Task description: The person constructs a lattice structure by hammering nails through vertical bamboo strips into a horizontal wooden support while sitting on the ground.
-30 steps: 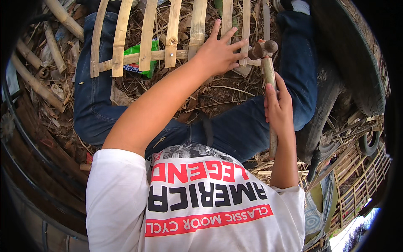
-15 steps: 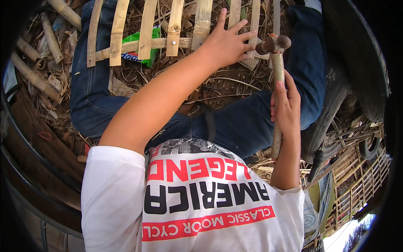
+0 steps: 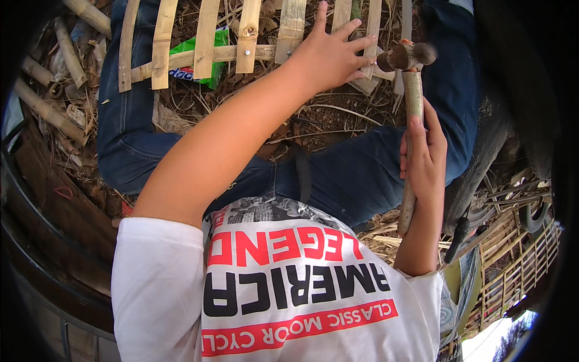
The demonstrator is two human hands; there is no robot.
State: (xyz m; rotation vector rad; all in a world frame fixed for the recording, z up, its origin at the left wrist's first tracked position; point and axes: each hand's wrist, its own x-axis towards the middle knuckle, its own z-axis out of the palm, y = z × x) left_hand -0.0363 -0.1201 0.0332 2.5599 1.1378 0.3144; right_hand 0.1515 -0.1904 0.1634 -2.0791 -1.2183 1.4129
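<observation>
Several flat bamboo slats (image 3: 204, 42) lie side by side at the top of the view, their near ends over a bamboo crosspiece (image 3: 223, 53). Small nail heads show in some of them. My left hand (image 3: 330, 57) rests with spread fingers over the slats right of the middle, hiding part of the crosspiece. To its right, my right hand (image 3: 425, 148) is wrapped round the pale wooden handle of a hammer (image 3: 414, 93). The hammer's rusty, rounded metal head points away from me, beside my left fingertips and over the right end of the slats.
My legs in blue jeans (image 3: 129, 142) frame the work. A green packet (image 3: 211, 66) lies under the slats, on ground littered with dry straw. Cut bamboo poles (image 3: 51, 111) lie at the left. Dark tyres (image 3: 534, 214) and a bamboo lattice (image 3: 512, 265) are at the right.
The hammer and my right hand have shifted a little to the right, away from my left hand. My left hand keeps its place on the slats, and the whole view has moved slightly.
</observation>
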